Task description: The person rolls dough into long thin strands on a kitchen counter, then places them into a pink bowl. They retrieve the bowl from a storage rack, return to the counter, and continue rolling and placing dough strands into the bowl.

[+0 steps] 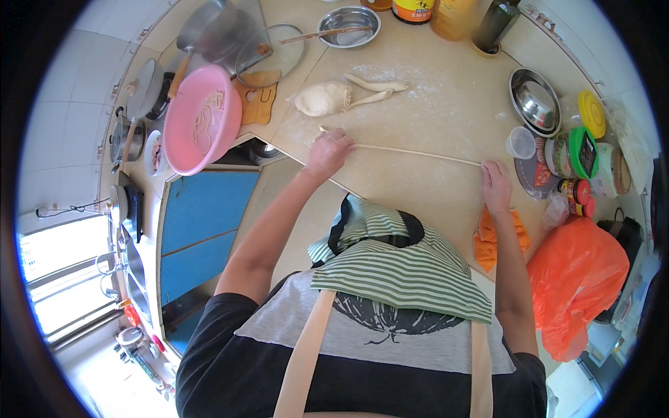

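Observation:
A thin strand of dough [418, 152] stretches between my two hands, just over the near part of the countertop. My left hand [330, 152] is closed on one end, and a short bit of dough pokes out beyond its fingers. My right hand [496, 182] pinches the other end, its fingertips turned toward the strand. Beyond them lies a pale lump of dough [323, 99] on the floured counter, with thicker dough strips [376, 89] reaching out to its right.
A pink basin [228, 143] with dough strands inside stands at the left, beside a wooden board [256, 104]. Steel bowls [535, 101], jars [573, 153] and an orange cloth [498, 238] are on the right. A steel bowl with chopsticks [348, 38] and bottles [453, 17] stand at the back.

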{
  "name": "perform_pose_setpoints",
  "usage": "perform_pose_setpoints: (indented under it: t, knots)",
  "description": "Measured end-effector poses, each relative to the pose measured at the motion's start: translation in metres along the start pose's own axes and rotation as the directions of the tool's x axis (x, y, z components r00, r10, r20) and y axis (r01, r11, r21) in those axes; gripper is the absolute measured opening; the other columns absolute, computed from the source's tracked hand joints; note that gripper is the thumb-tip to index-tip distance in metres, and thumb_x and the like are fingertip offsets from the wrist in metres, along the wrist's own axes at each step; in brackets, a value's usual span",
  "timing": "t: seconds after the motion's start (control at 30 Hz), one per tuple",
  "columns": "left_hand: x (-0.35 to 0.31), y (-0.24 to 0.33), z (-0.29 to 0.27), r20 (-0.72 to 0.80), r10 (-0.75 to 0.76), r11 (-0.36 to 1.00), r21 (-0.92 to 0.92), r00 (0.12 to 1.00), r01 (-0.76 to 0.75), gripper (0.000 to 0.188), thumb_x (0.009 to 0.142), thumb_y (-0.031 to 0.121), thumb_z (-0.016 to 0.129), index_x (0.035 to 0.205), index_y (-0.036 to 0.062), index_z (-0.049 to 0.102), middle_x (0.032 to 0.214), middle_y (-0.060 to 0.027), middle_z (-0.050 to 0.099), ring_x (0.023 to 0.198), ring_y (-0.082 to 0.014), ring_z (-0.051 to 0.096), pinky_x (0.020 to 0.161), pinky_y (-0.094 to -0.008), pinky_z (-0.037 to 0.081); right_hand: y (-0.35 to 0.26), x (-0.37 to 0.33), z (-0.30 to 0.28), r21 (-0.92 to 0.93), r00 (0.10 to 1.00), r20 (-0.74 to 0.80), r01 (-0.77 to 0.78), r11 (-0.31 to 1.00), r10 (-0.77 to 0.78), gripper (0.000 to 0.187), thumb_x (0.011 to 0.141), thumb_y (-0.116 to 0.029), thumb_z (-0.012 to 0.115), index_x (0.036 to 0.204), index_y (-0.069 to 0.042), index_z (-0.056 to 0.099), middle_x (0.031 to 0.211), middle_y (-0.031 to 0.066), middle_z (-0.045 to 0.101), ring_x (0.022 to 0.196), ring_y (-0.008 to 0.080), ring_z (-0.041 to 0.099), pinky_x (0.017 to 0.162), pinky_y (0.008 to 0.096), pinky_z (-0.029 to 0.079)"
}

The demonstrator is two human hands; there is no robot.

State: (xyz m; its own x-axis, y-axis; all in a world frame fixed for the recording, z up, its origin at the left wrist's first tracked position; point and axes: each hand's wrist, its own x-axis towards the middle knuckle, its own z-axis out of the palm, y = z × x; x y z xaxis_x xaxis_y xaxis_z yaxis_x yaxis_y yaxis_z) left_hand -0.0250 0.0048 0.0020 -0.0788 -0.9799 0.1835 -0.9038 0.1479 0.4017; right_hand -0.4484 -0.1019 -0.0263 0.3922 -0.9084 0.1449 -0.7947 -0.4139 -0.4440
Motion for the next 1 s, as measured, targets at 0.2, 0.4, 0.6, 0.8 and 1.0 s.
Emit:
perform_pose_setpoints:
  t: [0.2, 0.4, 0.6, 0.8, 1.0]
  knots:
    - [0.0, 0.027, 0.009, -0.115, 0.045, 0.997, 0.066, 0.992, -0.038, 0.021, 0.076, 0.015, 0.07, 0.095, 0.0091, 0.065, 0.103, -0.0088, 0.061, 0.102, -0.0297, 0.056, 0.089, -0.0446, 0.043, -0.011, -0.007, 0.004, -0.059, 0.993, -0.08, 0.085, 0.995, -0.089, 0.031, 0.081, -0.006, 0.058, 0.112, -0.007, 0.063, 0.109, 0.0194, 0.06, 0.107, 0.041, 0.053, 0.095, 0.0482, 0.042]
    - [0.018, 0.072, 0.047, -0.109, 0.118, 0.991, -0.058, 0.987, -0.124, 0.023, 0.075, 0.015, 0.07, 0.097, 0.0088, 0.065, 0.112, -0.0078, 0.06, 0.106, -0.0278, 0.055, 0.09, -0.0436, 0.042, -0.067, 0.0, 0.023, 0.027, 0.971, -0.171, 0.174, 0.984, -0.167, 0.027, 0.082, -0.007, 0.063, 0.109, -0.007, 0.065, 0.111, 0.0113, 0.061, 0.105, 0.0316, 0.055, 0.092, 0.0418, 0.042]
    - [0.038, 0.082, 0.071, -0.074, 0.096, 0.994, -0.044, 0.993, -0.1, 0.018, 0.077, 0.018, 0.068, 0.092, 0.0078, 0.063, 0.099, -0.007, 0.06, 0.097, -0.0272, 0.056, 0.083, -0.0434, 0.043, -0.089, 0.007, 0.034, 0.102, 0.974, -0.126, 0.202, 0.974, -0.189, 0.021, 0.082, -0.011, 0.066, 0.102, -0.007, 0.065, 0.109, 0.0098, 0.06, 0.104, 0.0303, 0.054, 0.091, 0.041, 0.042]
    - [0.048, 0.083, 0.054, 0.0, -0.012, 0.933, -0.359, 1.0, 0.011, 0.011, 0.085, 0.014, 0.063, 0.088, 0.0042, 0.059, 0.088, -0.0088, 0.06, 0.083, -0.0239, 0.059, 0.075, -0.0388, 0.047, -0.081, 0.007, 0.027, 0.104, 0.957, -0.175, 0.253, 0.962, -0.233, 0.01, 0.087, -0.007, 0.058, 0.096, -0.003, 0.058, 0.098, 0.0124, 0.058, 0.09, 0.029, 0.059, 0.078, 0.0374, 0.048]
    - [0.059, 0.068, 0.02, 0.313, -0.054, 0.772, -0.589, 0.948, 0.238, 0.016, 0.089, 0.016, 0.062, 0.096, 0.0011, 0.063, 0.078, -0.0103, 0.063, 0.072, -0.0205, 0.06, 0.069, -0.0342, 0.048, -0.073, 0.022, 0.005, 0.75, 0.841, 0.535, -0.513, 0.416, 0.073, 0.015, 0.096, -0.019, 0.054, 0.094, -0.004, 0.058, 0.076, -0.0021, 0.051, 0.071, 0.0101, 0.05, 0.065, 0.0262, 0.043]
